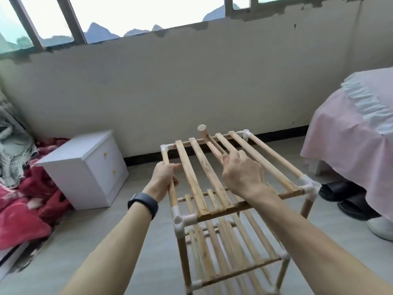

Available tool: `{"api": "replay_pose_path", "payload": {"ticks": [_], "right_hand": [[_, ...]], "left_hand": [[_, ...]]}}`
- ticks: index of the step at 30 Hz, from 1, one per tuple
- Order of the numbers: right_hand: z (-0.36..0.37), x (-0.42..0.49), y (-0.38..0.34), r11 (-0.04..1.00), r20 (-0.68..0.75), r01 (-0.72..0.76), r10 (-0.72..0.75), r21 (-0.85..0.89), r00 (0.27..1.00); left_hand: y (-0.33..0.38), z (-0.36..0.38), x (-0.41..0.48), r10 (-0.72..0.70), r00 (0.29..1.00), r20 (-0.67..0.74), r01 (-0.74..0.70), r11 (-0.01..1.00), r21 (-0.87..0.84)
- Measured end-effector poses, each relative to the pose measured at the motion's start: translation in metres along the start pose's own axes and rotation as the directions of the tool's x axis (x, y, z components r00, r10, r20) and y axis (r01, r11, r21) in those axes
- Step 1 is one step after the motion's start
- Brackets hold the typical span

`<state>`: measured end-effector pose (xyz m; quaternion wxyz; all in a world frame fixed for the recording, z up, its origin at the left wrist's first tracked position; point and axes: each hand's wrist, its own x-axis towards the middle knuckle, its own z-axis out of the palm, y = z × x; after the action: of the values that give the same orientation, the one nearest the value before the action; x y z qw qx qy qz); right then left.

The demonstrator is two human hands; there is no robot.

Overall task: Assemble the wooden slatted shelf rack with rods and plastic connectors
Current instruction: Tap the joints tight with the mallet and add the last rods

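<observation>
Our left hand (164, 177) grips the side rod (172, 195) on the left edge of the top tier, fingers wrapped round it, with a black wristband (144, 204) on the wrist below. Our right hand (242, 173) lies over the middle of that tier, its fingers curled round a dowel (203, 130) that lies among the slats (187, 167), its round end rising above the far rail. The wooden rack (212, 177) fills the centre and lower middle of the frame. It stands upright on the floor (138, 241), with two more slatted tiers showing beneath the top one. White plastic connectors (181, 220) join the rods at its corners. At middle left sits a white cabinet (85, 167), with a red blanket (21, 213) heaped beside it in the lower left. At the right edge a bed (350, 135) with a pink cover hangs over dark slippers (340, 195). Windows (138, 11) run along the top above a pale wall (191, 81)
</observation>
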<state>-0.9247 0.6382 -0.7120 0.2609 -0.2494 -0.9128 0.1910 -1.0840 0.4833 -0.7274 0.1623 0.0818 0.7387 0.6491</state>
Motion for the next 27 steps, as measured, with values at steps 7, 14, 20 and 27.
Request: {"api": "replay_pose_path", "payload": {"ticks": [7,14,20,27], "right_hand": [[0.024,0.015,-0.002,0.998,-0.045,0.001,-0.004,-0.063,0.999],[0.001,-0.01,-0.002,0.957,-0.3,0.29,-0.269,0.026,0.915],[-0.024,-0.093,-0.006,0.86,-0.006,0.33,-0.356,0.389,0.934],[-0.032,-0.137,0.013,0.902,0.241,0.278,-0.366,0.331,0.899]], "left_hand": [[-0.029,-0.011,-0.019,0.079,0.997,-0.015,-0.079,0.996,-0.046],[-0.094,-0.023,-0.111,0.348,0.936,0.047,-0.351,0.935,0.047],[-0.138,-0.014,-0.148,0.52,0.838,0.162,-0.537,0.74,0.406],[-0.134,-0.023,-0.133,0.393,0.911,0.129,-0.403,0.774,0.489]]}}
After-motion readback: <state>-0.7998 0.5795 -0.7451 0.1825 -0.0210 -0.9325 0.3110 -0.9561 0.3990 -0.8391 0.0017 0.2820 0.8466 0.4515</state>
